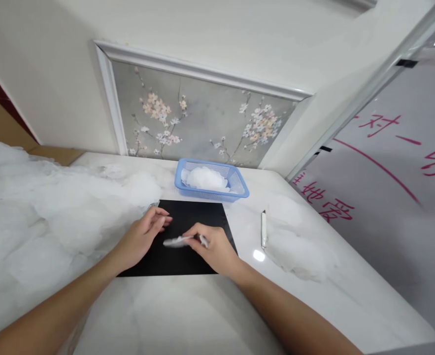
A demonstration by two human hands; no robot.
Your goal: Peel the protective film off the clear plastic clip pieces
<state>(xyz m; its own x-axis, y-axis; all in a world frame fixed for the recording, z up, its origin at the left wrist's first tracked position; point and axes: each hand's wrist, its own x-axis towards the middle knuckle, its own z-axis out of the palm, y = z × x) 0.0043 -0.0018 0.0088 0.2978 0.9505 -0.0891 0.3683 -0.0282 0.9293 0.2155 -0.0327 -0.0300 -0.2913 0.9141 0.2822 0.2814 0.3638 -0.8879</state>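
My right hand point(213, 246) is closed in a pinch on a thin white translucent piece point(176, 241), which it holds over a black mat point(191, 214). The piece is slightly blurred, and its kind is not clear. My left hand point(145, 234) is at the mat's left side, fingers loosely bent and apart, with nothing visible in them. Behind the mat stands a blue plastic basket point(212, 194) with a heap of similar white pieces point(206, 178) inside.
A large heap of white translucent pieces point(62, 212) covers the left of the marbled table point(158, 315). To the right lies a slim white-handled tool point(263, 229), perhaps a cutter. A wall with a framed floral panel point(202, 113) rises behind; a board with red writing point(380, 172) stands right.
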